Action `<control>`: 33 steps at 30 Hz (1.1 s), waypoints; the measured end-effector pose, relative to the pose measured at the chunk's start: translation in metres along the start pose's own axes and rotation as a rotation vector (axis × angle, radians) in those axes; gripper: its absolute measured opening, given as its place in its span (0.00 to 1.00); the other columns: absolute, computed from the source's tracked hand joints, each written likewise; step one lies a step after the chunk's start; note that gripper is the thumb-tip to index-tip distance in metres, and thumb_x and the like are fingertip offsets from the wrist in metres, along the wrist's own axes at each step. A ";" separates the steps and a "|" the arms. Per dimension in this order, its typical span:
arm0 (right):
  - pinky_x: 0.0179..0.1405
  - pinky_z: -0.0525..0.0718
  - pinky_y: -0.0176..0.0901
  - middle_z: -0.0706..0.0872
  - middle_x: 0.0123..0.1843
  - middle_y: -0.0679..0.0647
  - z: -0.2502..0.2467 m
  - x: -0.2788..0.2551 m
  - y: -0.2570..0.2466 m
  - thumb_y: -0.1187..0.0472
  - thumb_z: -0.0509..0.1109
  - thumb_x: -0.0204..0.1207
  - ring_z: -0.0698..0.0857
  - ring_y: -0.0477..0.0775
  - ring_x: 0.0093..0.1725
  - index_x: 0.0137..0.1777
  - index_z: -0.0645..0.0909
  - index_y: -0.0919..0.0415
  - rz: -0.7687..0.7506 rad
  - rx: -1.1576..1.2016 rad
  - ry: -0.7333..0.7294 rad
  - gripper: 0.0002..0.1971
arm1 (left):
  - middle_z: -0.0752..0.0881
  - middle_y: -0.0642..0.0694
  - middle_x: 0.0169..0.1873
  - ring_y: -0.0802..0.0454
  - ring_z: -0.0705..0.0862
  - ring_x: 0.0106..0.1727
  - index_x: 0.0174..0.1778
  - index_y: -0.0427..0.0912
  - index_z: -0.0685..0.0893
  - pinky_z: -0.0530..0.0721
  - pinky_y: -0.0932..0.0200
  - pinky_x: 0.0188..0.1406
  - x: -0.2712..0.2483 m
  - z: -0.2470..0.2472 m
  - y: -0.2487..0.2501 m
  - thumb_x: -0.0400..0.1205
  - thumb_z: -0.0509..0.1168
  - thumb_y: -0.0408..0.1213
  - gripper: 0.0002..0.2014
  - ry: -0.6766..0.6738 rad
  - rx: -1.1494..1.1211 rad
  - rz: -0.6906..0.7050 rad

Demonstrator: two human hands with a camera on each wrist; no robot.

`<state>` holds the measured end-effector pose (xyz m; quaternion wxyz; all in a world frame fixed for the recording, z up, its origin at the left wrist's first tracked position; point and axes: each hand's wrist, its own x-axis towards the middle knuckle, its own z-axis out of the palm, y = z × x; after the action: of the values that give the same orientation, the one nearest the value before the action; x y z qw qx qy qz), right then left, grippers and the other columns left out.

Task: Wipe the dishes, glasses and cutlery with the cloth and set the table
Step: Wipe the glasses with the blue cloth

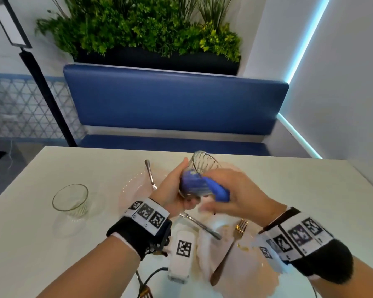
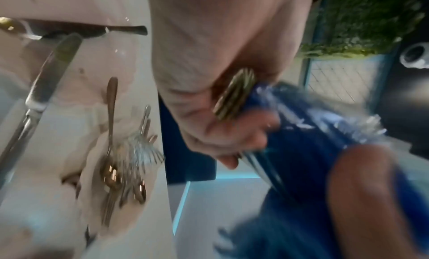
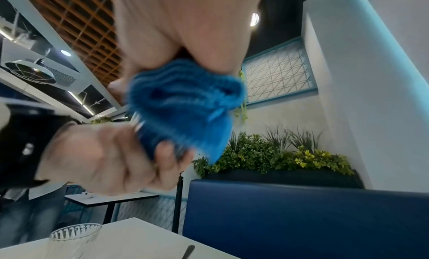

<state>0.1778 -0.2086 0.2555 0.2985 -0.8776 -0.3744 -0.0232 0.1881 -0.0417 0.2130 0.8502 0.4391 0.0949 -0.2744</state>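
My left hand (image 1: pixel 174 187) grips a ribbed clear glass (image 1: pixel 204 163) by its lower part, tilted above the table with its mouth facing away. A blue cloth (image 1: pixel 199 187) is wrapped around the glass body, and my right hand (image 1: pixel 228 183) presses and holds it there. In the left wrist view the glass base (image 2: pixel 236 94) sits against my palm with the cloth (image 2: pixel 301 152) beside it. The right wrist view shows the bunched cloth (image 3: pixel 185 105) under my right hand. A second ribbed glass (image 1: pixel 70 200) stands upright at the table's left.
Pale pink plates (image 1: pixel 131 186) (image 1: pixel 241 274) lie under my hands, with a knife (image 1: pixel 199 224), a gold fork (image 1: pixel 232 248) and another utensil (image 1: pixel 150 175) on them. A white tagged device (image 1: pixel 181 254) lies near my left wrist. A blue bench (image 1: pixel 174 100) stands beyond the table.
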 end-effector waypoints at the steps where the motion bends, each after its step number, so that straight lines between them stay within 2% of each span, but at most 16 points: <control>1: 0.49 0.80 0.40 0.85 0.51 0.49 -0.002 -0.001 -0.001 0.39 0.75 0.64 0.80 0.47 0.48 0.59 0.79 0.54 0.019 -0.048 -0.145 0.28 | 0.81 0.48 0.29 0.54 0.77 0.23 0.37 0.46 0.82 0.66 0.68 0.21 0.001 0.001 0.001 0.78 0.57 0.61 0.21 0.057 0.054 0.026; 4: 0.55 0.79 0.42 0.83 0.59 0.49 -0.007 0.005 -0.002 0.48 0.77 0.68 0.80 0.49 0.53 0.66 0.74 0.56 0.089 -0.148 -0.278 0.29 | 0.84 0.46 0.31 0.50 0.80 0.31 0.37 0.46 0.82 0.71 0.61 0.29 0.003 0.013 0.012 0.78 0.59 0.58 0.18 0.231 0.294 0.107; 6: 0.53 0.78 0.32 0.82 0.57 0.40 -0.005 0.007 -0.001 0.53 0.76 0.71 0.81 0.43 0.50 0.66 0.73 0.50 0.138 0.045 -0.224 0.24 | 0.84 0.43 0.34 0.47 0.81 0.37 0.37 0.43 0.83 0.75 0.53 0.40 0.005 0.019 0.016 0.76 0.60 0.59 0.21 0.314 0.475 0.359; 9: 0.46 0.83 0.35 0.87 0.46 0.45 0.004 0.001 -0.006 0.61 0.76 0.69 0.85 0.44 0.42 0.60 0.78 0.52 0.347 0.773 -0.050 0.19 | 0.80 0.48 0.29 0.54 0.79 0.33 0.37 0.40 0.79 0.77 0.59 0.40 0.002 0.016 0.016 0.76 0.58 0.55 0.20 0.244 0.895 0.914; 11: 0.44 0.86 0.38 0.89 0.47 0.53 0.011 -0.003 -0.008 0.68 0.73 0.67 0.88 0.48 0.44 0.60 0.80 0.61 0.464 1.253 0.056 0.20 | 0.83 0.52 0.36 0.56 0.81 0.39 0.44 0.44 0.81 0.78 0.65 0.43 -0.002 0.007 0.015 0.77 0.57 0.53 0.16 0.170 1.073 1.085; 13: 0.46 0.88 0.41 0.90 0.47 0.55 0.017 -0.002 -0.009 0.71 0.72 0.70 0.88 0.52 0.46 0.59 0.81 0.62 0.492 1.310 0.091 0.17 | 0.84 0.52 0.41 0.57 0.82 0.41 0.51 0.53 0.77 0.80 0.66 0.43 -0.004 -0.002 0.012 0.76 0.58 0.56 0.14 0.125 1.115 1.038; 14: 0.46 0.87 0.40 0.90 0.46 0.53 0.019 0.001 -0.009 0.71 0.72 0.71 0.88 0.50 0.46 0.57 0.82 0.59 0.484 1.176 0.110 0.15 | 0.84 0.53 0.41 0.57 0.83 0.40 0.53 0.58 0.75 0.82 0.65 0.40 -0.004 -0.006 0.012 0.75 0.58 0.59 0.15 0.127 1.081 0.938; 17: 0.48 0.82 0.37 0.89 0.45 0.45 0.019 0.005 -0.006 0.62 0.72 0.74 0.86 0.42 0.45 0.56 0.81 0.50 0.268 0.380 0.142 0.12 | 0.87 0.45 0.37 0.46 0.86 0.35 0.52 0.52 0.82 0.85 0.55 0.31 -0.008 -0.008 0.022 0.67 0.51 0.78 0.36 0.133 0.720 0.294; 19: 0.54 0.80 0.43 0.89 0.54 0.57 0.024 0.008 -0.003 0.56 0.69 0.73 0.86 0.55 0.53 0.67 0.79 0.58 0.123 -0.010 0.056 0.21 | 0.82 0.43 0.24 0.49 0.78 0.21 0.40 0.42 0.84 0.73 0.64 0.19 -0.008 -0.007 0.030 0.66 0.44 0.81 0.44 0.099 0.493 -0.041; 20: 0.54 0.78 0.41 0.88 0.57 0.59 0.026 0.009 -0.006 0.56 0.69 0.73 0.85 0.59 0.55 0.70 0.77 0.61 0.109 -0.068 0.021 0.24 | 0.79 0.45 0.21 0.52 0.74 0.19 0.35 0.42 0.82 0.68 0.66 0.18 -0.006 -0.006 0.031 0.70 0.45 0.78 0.40 0.136 0.444 -0.075; 22: 0.49 0.73 0.31 0.86 0.58 0.54 0.029 0.012 -0.014 0.61 0.72 0.75 0.84 0.54 0.53 0.71 0.74 0.61 0.148 0.057 0.027 0.24 | 0.80 0.47 0.24 0.51 0.76 0.24 0.34 0.45 0.79 0.72 0.65 0.25 -0.004 0.005 0.028 0.77 0.54 0.67 0.27 0.248 0.462 0.044; 24: 0.45 0.75 0.28 0.84 0.50 0.49 0.026 0.016 -0.017 0.69 0.74 0.72 0.83 0.41 0.43 0.66 0.76 0.61 0.246 0.393 0.087 0.22 | 0.80 0.48 0.31 0.53 0.79 0.33 0.34 0.48 0.77 0.75 0.64 0.33 -0.003 0.011 0.022 0.82 0.57 0.55 0.17 0.292 0.473 0.298; 25: 0.42 0.78 0.30 0.85 0.45 0.48 0.023 0.017 -0.018 0.73 0.74 0.70 0.83 0.39 0.38 0.62 0.78 0.61 0.304 0.564 0.118 0.20 | 0.79 0.51 0.32 0.58 0.79 0.32 0.36 0.48 0.75 0.76 0.67 0.30 -0.006 0.012 0.019 0.84 0.57 0.49 0.13 0.276 0.516 0.454; 28: 0.37 0.86 0.36 0.89 0.39 0.52 0.012 0.014 -0.019 0.80 0.70 0.68 0.87 0.46 0.38 0.55 0.81 0.63 0.427 1.093 0.157 0.18 | 0.80 0.54 0.38 0.69 0.82 0.33 0.50 0.48 0.73 0.78 0.74 0.29 -0.021 0.011 0.008 0.86 0.56 0.37 0.02 0.153 0.635 0.727; 30: 0.40 0.88 0.39 0.89 0.42 0.56 0.011 0.013 -0.021 0.81 0.71 0.65 0.88 0.52 0.41 0.55 0.82 0.64 0.447 1.223 0.165 0.20 | 0.82 0.53 0.45 0.65 0.84 0.38 0.56 0.53 0.72 0.82 0.67 0.32 -0.023 0.004 0.003 0.83 0.57 0.46 0.07 0.095 0.667 0.681; 33: 0.34 0.85 0.36 0.86 0.38 0.52 0.020 0.014 -0.021 0.77 0.75 0.64 0.85 0.44 0.33 0.51 0.79 0.54 0.398 0.775 0.176 0.21 | 0.84 0.46 0.42 0.53 0.83 0.32 0.56 0.53 0.78 0.80 0.60 0.24 -0.021 -0.006 0.009 0.76 0.51 0.70 0.27 0.058 0.564 0.312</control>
<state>0.1706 -0.1773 0.2536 0.6349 -0.7505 -0.1524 0.1022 0.1760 -0.0249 0.2237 0.7239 0.6741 -0.0288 -0.1438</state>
